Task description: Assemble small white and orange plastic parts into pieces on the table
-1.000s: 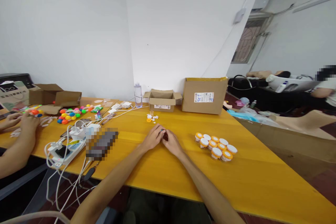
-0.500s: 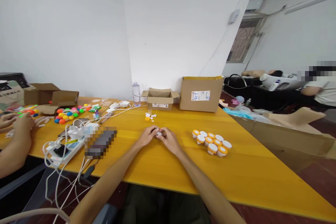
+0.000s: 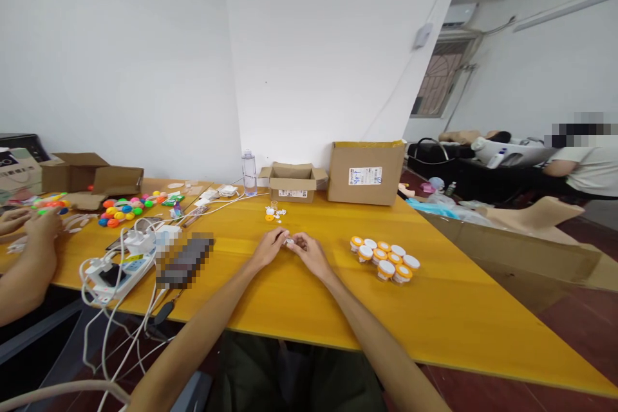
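Observation:
My left hand (image 3: 271,248) and my right hand (image 3: 309,253) meet over the middle of the table, fingertips closed around one small white piece (image 3: 290,241). Fingers cover most of it, so its exact kind does not show. Just beyond my hands lie loose small white parts (image 3: 280,212), an orange ring-like lid (image 3: 269,217) and a small clear container (image 3: 274,205). Off to the right of my right hand stands a group of small clear jars (image 3: 386,268) with orange and white lids, close together.
At the back stand an open carton (image 3: 292,183), a taped cardboard box (image 3: 365,174) and a clear bottle (image 3: 249,174). Left are a power strip (image 3: 113,280) with cables, a dark phone-like device (image 3: 186,262), coloured balls (image 3: 126,209) and another person's hands (image 3: 43,225).
Both hands stay together on the white piece, with small finger movements. The view has shifted slightly; the jars and boxes stand as before.

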A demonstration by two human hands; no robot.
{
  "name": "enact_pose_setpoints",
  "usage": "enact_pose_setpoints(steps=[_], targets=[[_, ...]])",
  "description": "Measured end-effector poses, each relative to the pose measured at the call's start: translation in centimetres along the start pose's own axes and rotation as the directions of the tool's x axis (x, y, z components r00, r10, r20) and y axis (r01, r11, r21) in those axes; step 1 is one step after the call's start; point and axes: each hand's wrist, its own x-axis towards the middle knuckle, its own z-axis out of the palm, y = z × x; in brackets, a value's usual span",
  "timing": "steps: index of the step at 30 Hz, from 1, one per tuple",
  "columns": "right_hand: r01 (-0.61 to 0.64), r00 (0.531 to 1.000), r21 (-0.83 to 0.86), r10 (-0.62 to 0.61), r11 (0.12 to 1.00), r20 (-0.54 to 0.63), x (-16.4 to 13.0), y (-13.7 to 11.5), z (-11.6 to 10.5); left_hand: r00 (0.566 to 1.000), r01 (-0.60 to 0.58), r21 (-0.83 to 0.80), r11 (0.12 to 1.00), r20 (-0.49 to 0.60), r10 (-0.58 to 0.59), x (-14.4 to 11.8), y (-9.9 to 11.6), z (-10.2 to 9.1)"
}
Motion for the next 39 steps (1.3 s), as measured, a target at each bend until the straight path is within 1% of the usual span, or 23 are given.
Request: enact_pose_setpoints(steps=[4,6,11,14,17,21,27,30,33,35,39], targets=[[0.028,0.999,-0.029,-0.029,0.999,-0.037,-0.04,0.15,0.09,1.000,-0.017,0.084,0.996,0.010,0.017,-0.19,0.11,0.23],[0.019,0.999,-0.022,-0.020,1.000,-0.032,-0.07,0.11,0.10,1.000,-0.015,0.100,0.995,0.011,0.014,-0.21,0.05,0.34],[0.011,1.000,-0.013,-0.011,1.000,0.011,-0.15,-0.38,-0.02,0.999,-0.035,0.085,0.996,-0.009,0.036,-0.14,-0.19,0.36],[0.020,0.999,-0.025,-0.020,0.999,0.028,-0.13,-0.42,-0.07,1.000,-0.023,0.077,0.997,-0.012,0.024,-0.06,-0.25,0.34],[0.033,0.999,-0.041,-0.033,0.999,-0.001,-0.09,-0.13,0.01,1.000,0.004,0.082,0.997,-0.003,-0.003,0.03,-0.28,0.39],[0.023,0.999,-0.058,-0.026,0.998,-0.048,-0.08,0.08,0.15,1.000,0.004,0.074,0.997,-0.015,-0.003,0.09,-0.32,0.42],[0.028,0.999,-0.061,-0.026,0.998,0.035,-0.14,-0.41,-0.10,1.000,-0.004,0.066,0.998,-0.023,0.005,0.11,-0.22,0.40],[0.037,0.999,-0.068,-0.038,0.997,-0.004,-0.18,-0.34,-0.15,1.000,0.002,0.077,0.997,-0.022,0.000,0.18,-0.20,0.48],[0.012,0.999,-0.057,-0.014,0.998,-0.042,-0.23,-0.24,-0.03,1.000,-0.010,0.074,0.997,-0.019,0.012,0.21,-0.21,0.53],[-0.006,1.000,-0.044,0.005,0.999,-0.031,-0.28,-0.32,0.04,1.000,-0.019,0.069,0.997,-0.015,0.020,0.18,-0.19,0.52],[0.015,1.000,-0.073,-0.013,0.997,0.024,-0.33,-0.62,-0.02,0.999,-0.043,0.062,0.997,-0.026,0.045,0.12,-0.08,0.46]])
